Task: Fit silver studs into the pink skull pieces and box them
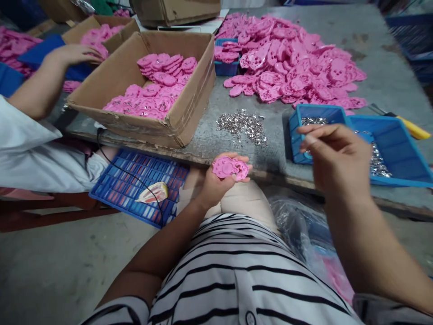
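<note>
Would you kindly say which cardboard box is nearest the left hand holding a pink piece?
The large open box at the front of the table; the other boxes stand farther back.

Right hand (341,158) blurred, grip unclear; silvery bits (244,126) too small to identify; co-worker's sleeve (25,135) cut by left edge

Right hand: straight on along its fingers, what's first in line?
Likely the loose metal pieces on the table; depth is unclear, so the right hand might brush the small blue bin first.
</note>
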`<state>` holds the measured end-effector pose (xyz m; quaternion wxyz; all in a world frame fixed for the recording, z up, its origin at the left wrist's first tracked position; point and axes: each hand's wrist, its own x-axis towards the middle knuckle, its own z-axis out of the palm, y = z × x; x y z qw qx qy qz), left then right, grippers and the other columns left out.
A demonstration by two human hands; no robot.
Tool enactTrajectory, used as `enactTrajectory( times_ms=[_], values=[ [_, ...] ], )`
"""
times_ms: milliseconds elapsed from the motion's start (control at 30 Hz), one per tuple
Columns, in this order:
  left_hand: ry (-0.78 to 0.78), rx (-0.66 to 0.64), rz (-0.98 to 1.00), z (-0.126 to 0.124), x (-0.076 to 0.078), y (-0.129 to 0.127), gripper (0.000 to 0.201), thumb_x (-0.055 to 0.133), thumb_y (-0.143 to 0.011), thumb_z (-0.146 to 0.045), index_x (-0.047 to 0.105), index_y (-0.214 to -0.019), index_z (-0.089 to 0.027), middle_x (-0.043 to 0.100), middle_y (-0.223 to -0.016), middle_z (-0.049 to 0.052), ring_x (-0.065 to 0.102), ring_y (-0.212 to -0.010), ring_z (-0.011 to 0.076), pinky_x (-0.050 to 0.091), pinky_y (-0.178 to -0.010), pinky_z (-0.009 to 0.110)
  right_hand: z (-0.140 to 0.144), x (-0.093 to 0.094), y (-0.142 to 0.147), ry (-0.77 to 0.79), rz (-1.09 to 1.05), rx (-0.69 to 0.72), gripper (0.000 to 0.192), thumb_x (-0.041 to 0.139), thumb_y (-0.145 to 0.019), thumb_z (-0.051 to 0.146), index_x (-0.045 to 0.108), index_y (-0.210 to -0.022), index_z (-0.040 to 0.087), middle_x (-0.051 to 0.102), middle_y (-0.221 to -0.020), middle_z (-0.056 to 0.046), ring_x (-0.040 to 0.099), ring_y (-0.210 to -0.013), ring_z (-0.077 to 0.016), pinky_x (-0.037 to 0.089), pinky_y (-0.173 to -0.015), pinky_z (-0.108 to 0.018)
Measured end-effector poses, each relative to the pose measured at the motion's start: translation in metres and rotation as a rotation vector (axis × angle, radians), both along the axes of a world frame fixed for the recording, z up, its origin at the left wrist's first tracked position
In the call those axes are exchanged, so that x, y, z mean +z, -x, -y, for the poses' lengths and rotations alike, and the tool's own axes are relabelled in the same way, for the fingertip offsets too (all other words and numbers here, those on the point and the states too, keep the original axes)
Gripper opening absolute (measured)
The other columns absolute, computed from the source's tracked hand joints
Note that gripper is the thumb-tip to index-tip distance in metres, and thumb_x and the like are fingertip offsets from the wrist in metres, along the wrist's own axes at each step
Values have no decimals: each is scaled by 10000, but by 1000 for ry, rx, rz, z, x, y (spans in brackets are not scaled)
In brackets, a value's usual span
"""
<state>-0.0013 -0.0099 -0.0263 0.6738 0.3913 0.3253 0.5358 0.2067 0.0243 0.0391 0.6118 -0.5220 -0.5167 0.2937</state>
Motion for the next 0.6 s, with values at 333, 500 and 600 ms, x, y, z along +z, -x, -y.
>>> enactTrajectory(
  times_ms=[333,500,600],
  values=[
    [256,-50,28,2,9,-3,499,656,-607,-118,449,-1054,-195,731,-1002,74,731,-822,249,589,-572,309,-61,3,-60,832,1165,-38,112,643,-699,21,684,-684,125,713,-922,-207,661,-933,-279,429,-798,-368],
    [361,-103,16,3,14,1,333,603,-656,-138,526,-980,-143,738,-950,120,720,-716,236,509,-460,243,-65,-13,-70,844,1350,-23,182,577,-785,133,728,-887,138,715,-1009,-211,670,-977,-321,466,-777,-369],
    [379,-108,30,2,13,4,301,585,-687,-158,540,-983,-128,741,-927,136,708,-669,220,477,-442,229,-64,-11,-79,828,1381,-43,214,560,-788,139,729,-918,148,726,-991,-187,670,-974,-304,467,-760,-343]
  ],
)
